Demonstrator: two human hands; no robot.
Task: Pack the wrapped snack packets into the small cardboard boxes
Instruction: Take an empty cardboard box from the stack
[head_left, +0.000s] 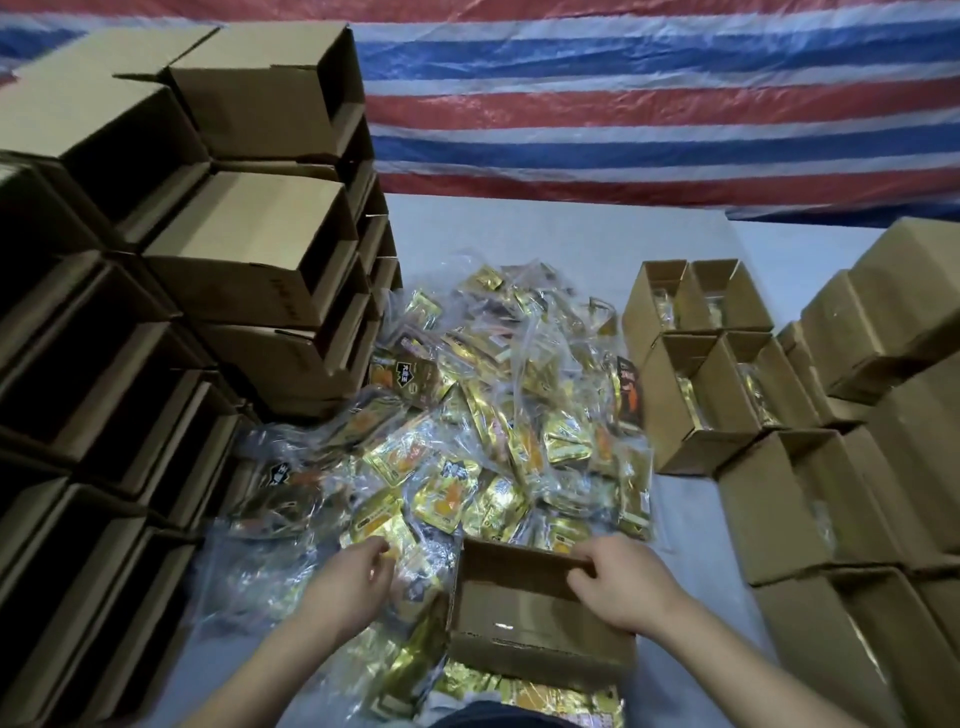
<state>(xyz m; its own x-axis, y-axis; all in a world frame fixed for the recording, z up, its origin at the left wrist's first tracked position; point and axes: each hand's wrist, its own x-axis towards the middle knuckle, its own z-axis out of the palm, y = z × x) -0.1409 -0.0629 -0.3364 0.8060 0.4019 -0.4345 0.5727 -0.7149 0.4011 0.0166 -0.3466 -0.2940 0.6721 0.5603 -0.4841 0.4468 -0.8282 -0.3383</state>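
Beside the open box (524, 608), on its left, the snack packets (467, 431) spread away from the person. Left hand (348, 582) is nearer them, fingers curled onto 1 packet. Right hand (618, 587) grips the box's far wall.

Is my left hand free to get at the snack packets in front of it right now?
Probably yes. The left hand lies right on the pile of snack packets with nothing over them, while the right hand holds the open box off to the side.
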